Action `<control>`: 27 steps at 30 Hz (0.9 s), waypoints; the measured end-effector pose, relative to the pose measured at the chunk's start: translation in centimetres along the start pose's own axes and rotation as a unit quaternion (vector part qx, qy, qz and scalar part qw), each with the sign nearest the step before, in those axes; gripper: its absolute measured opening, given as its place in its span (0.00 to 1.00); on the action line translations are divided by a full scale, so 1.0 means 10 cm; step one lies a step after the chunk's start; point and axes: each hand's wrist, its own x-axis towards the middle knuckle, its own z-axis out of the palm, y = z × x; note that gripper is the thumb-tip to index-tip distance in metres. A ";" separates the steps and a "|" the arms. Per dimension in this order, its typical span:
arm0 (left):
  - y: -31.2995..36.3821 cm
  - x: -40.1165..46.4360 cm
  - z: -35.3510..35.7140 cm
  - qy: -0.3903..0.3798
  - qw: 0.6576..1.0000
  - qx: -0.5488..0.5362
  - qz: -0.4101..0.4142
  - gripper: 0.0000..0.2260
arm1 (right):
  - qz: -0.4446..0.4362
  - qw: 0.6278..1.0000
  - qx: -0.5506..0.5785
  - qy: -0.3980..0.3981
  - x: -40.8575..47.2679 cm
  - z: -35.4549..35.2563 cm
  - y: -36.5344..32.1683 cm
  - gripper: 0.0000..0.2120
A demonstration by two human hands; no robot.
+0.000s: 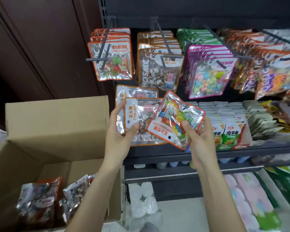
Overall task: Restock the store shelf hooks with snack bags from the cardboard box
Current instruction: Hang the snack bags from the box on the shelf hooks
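Note:
My left hand (pixel 120 131) grips two or three stone candy bags (pixel 141 104) turned sideways, thumb on the front one. My right hand (pixel 199 136) pinches a jelly bean bag (pixel 174 118) with an orange rim, held tilted and upside down over the stone candy bags. Both hands are in front of the shelf, below the hooks. On the hook (pixel 166 46) straight above hang more stone candy bags (pixel 159 71). The open cardboard box (pixel 57 124) stands at lower left with several silver snack bags (pixel 38 205) inside.
Other hooks carry gummy bags (pixel 114 61) at left, pink-rimmed candy bags (pixel 209 72) and orange-rimmed bags (pixel 266 67) at right. A shelf (pixel 241 153) below holds rows of small packets (pixel 231 133). Lower shelves hold more goods. A dark wooden wall stands at left.

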 end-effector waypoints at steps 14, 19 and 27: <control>0.07 -0.18 0.10 -0.016 0.991 0.127 0.026 0.08 | -0.066 0.988 -0.018 0.135 -0.03 0.16 0.02 0.16; 0.06 -0.17 0.02 0.058 0.991 0.116 0.032 0.06 | 0.004 0.983 -0.168 -0.072 -0.06 0.08 -0.03 0.22; 0.00 -0.25 -0.13 0.082 0.992 0.090 -0.036 0.05 | -0.085 0.985 -0.146 -0.041 -0.11 0.22 0.15 0.38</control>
